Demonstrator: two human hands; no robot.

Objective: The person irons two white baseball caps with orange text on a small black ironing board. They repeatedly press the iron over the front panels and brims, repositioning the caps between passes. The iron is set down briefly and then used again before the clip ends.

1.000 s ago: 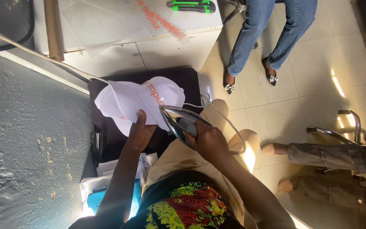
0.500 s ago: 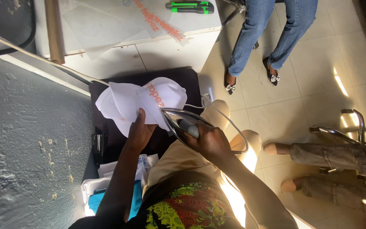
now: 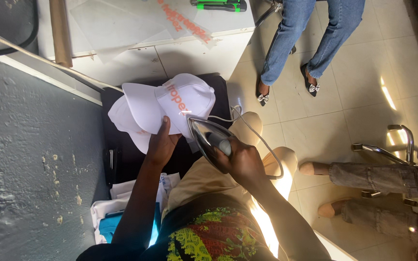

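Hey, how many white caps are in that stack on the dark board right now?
2 that I can tell: the top white cap with orange lettering under the left hand, and a second white cap beneath it, showing at its left edge. More may be hidden underneath.

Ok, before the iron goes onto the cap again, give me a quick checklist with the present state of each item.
1. Left hand steadies the white cap: ok, thumb on it.
2. Right hand grips the iron by its handle: ok.
3. Iron's tip at the cap's edge: ok.
4. Left thumb apart from the iron's plate: cannot tell, they look close.
5. Cord free of the plate: ok, it loops off to the side.
6. Iron hot: cannot tell.
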